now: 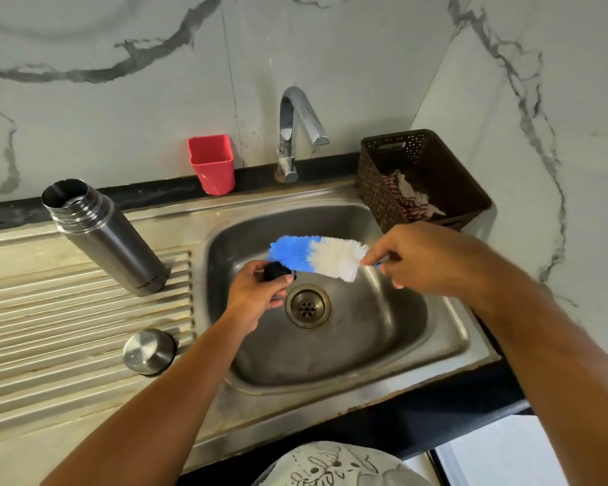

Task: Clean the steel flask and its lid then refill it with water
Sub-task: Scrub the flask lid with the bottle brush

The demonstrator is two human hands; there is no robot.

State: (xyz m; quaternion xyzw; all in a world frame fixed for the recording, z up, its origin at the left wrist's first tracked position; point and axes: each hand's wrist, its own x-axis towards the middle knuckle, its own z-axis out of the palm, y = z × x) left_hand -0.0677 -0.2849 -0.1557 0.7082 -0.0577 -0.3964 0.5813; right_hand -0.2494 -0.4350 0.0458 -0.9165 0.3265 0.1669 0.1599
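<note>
The open steel flask (108, 238) stands on the ribbed drainboard (67, 327) left of the sink basin (383, 310). Its round steel cap (148, 350) lies upside down nearer the front of the drainboard. Over the basin, my left hand (260, 291) grips a small black inner lid (277, 270). My right hand (425, 259) holds the handle of a blue and white bottle brush (318, 256). The brush's blue tip touches the black lid.
A chrome tap (292, 135) rises behind the basin, with no water running. A red cup (212, 164) stands at the back ledge. A brown perforated basket (425, 180) with a cloth sits at the back right. The drain (308, 305) lies under the hands.
</note>
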